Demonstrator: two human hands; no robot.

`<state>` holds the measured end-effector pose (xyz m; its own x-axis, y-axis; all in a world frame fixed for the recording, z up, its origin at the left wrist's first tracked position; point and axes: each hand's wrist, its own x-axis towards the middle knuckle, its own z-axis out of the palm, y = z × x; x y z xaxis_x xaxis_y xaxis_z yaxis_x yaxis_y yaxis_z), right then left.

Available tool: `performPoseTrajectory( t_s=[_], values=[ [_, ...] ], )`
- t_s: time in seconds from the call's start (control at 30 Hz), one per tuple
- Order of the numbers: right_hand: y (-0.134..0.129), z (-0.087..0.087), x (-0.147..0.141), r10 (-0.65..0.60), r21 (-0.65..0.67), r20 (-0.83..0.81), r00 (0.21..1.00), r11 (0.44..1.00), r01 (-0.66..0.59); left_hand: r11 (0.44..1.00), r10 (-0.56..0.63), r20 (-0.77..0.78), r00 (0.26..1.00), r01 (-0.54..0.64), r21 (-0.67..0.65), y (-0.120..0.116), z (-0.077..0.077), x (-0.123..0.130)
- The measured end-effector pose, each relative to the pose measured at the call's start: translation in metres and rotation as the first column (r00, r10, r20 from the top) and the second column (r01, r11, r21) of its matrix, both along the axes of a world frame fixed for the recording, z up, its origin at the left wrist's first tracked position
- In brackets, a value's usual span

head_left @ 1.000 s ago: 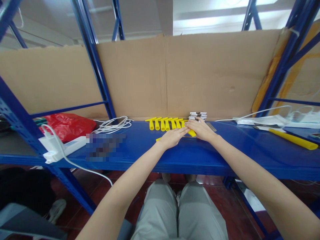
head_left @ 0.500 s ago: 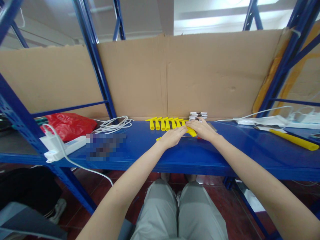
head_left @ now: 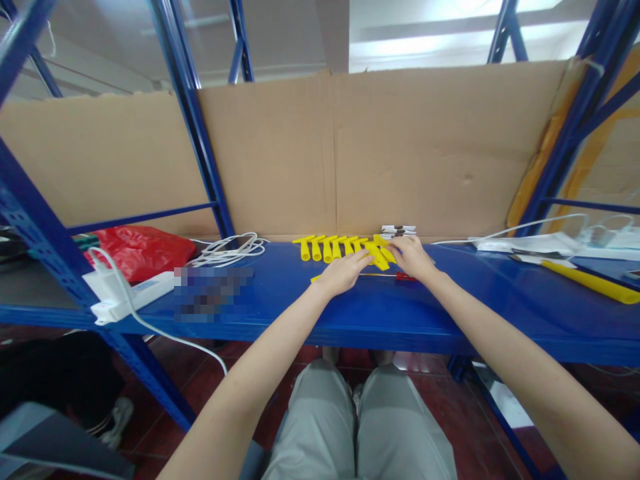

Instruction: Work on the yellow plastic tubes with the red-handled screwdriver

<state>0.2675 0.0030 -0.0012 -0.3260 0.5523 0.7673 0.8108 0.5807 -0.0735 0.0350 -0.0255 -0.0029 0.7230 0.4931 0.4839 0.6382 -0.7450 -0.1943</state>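
Observation:
Several yellow plastic pieces (head_left: 327, 249) stand side by side in a row along the back of the blue shelf. At the row's right end, my left hand (head_left: 345, 272) touches a slanted yellow piece (head_left: 376, 257) with its fingertips. My right hand (head_left: 411, 257) has its fingers closed on another yellow piece (head_left: 384, 247) just beside it. A screwdriver with a red handle (head_left: 404, 276) lies in front of the pieces, its shaft pointing left. Behind my right hand sits a small stack of white and black items (head_left: 398, 230).
On the left are a red bag (head_left: 145, 252), a coiled white cable (head_left: 233, 249) and a white power strip (head_left: 150, 288). A yellow-handled tool (head_left: 590, 281) lies at the right. Cardboard (head_left: 400, 147) stands behind the blue shelf (head_left: 290, 300).
The yellow piece between my hands has turned and another now shows at my right fingertips. My right hand has shifted slightly right, and more of the screwdriver is visible.

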Motion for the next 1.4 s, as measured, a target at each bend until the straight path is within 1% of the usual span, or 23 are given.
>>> performPoseTrajectory(
  t_s=[0.07,0.1,0.17,0.23,0.27,0.3,0.37,0.5,0.6,0.7,0.77,0.83,0.9,0.97,1.03,1.07,1.1,1.13,1.2,1.23,1.3,1.33,1.4],
  values=[
    [0.003,0.002,-0.002,-0.079,-0.125,-0.251,0.965,0.991,0.049,0.999,0.043,0.051,0.998,-0.042,-0.018,0.001,0.003,-0.004],
    [0.004,0.004,-0.003,-0.128,-0.213,-0.372,0.919,0.976,0.049,0.997,0.072,0.079,0.994,-0.07,-0.031,0.002,0.004,-0.006],
    [0.004,0.009,-0.008,-0.253,-0.423,-0.547,0.798,0.906,-0.002,0.99,0.136,0.127,0.983,-0.129,-0.06,0.003,0.007,-0.011],
    [0.004,0.013,-0.014,-0.394,-0.607,-0.58,0.713,0.793,-0.056,0.981,0.186,0.157,0.97,-0.174,-0.085,0.003,0.008,-0.014],
    [0.005,0.014,-0.018,-0.448,-0.667,-0.56,0.697,0.743,-0.06,0.978,0.201,0.165,0.965,-0.188,-0.094,0.003,0.009,-0.016],
    [0.007,0.016,-0.021,-0.484,-0.706,-0.532,0.694,0.707,-0.047,0.976,0.21,0.17,0.963,-0.196,-0.1,0.003,0.009,-0.016],
    [0.012,0.018,-0.026,-0.519,-0.73,-0.486,0.703,0.683,0.0,0.974,0.215,0.168,0.962,-0.199,-0.104,0.003,0.008,-0.017],
    [0.03,0.019,-0.029,-0.565,-0.731,-0.412,0.715,0.673,0.111,0.976,0.202,0.137,0.97,-0.188,-0.111,0.004,0.006,-0.016],
    [0.038,0.019,-0.026,-0.585,-0.728,-0.326,0.742,0.656,0.198,0.979,0.185,0.121,0.975,-0.171,-0.113,0.004,0.005,-0.015],
    [0.035,0.017,-0.023,-0.581,-0.675,-0.153,0.799,0.652,0.345,0.985,0.155,0.119,0.981,-0.144,-0.099,0.004,0.005,-0.014],
    [0.03,0.015,-0.024,-0.581,-0.621,-0.025,0.813,0.646,0.443,0.987,0.142,0.113,0.983,-0.132,-0.091,0.004,0.004,-0.014],
    [0.025,0.013,-0.025,-0.585,-0.587,0.045,0.81,0.64,0.495,0.987,0.139,0.106,0.985,-0.13,-0.09,0.003,0.005,-0.013],
    [0.021,0.014,-0.026,-0.576,-0.545,0.059,0.815,0.665,0.51,0.987,0.14,0.098,0.985,-0.131,-0.092,0.002,0.005,-0.013],
    [0.017,0.017,-0.027,-0.524,-0.522,-0.026,0.851,0.733,0.436,0.986,0.145,0.092,0.985,-0.136,-0.095,0.002,0.006,-0.013],
    [0.012,0.02,-0.03,-0.403,-0.544,-0.193,0.895,0.803,0.244,0.986,0.144,0.089,0.986,-0.135,-0.097,0.001,0.006,-0.013],
    [0.009,0.021,-0.032,-0.326,-0.565,-0.299,0.897,0.818,0.109,0.986,0.14,0.089,0.986,-0.131,-0.098,0.001,0.007,-0.013],
    [0.006,0.022,-0.035,-0.251,-0.584,-0.408,0.878,0.811,-0.039,0.987,0.135,0.09,0.987,-0.126,-0.099,0.002,0.007,-0.012],
    [0.002,0.023,-0.039,-0.187,-0.59,-0.511,0.839,0.786,-0.184,0.988,0.128,0.093,0.987,-0.119,-0.1,0.002,0.006,-0.012],
    [-0.005,0.023,-0.048,-0.086,-0.564,-0.669,0.738,0.705,-0.429,0.989,0.114,0.108,0.988,-0.103,-0.105,0.003,0.006,-0.012],
    [-0.008,0.023,-0.053,-0.052,-0.552,-0.711,0.701,0.659,-0.511,0.99,0.106,0.12,0.987,-0.093,-0.109,0.003,0.006,-0.012],
    [-0.012,0.022,-0.061,-0.004,-0.545,-0.74,0.672,0.588,-0.597,0.99,0.095,0.142,0.985,-0.078,-0.119,0.003,0.006,-0.013],
    [-0.013,0.021,-0.065,0.007,-0.545,-0.742,0.671,0.577,-0.608,0.989,0.095,0.149,0.984,-0.077,-0.124,0.003,0.006,-0.013],
    [-0.012,0.02,-0.069,0.002,-0.534,-0.749,0.663,0.591,-0.605,0.986,0.115,0.154,0.981,-0.095,-0.134,0.003,0.007,-0.013]
  ],
)
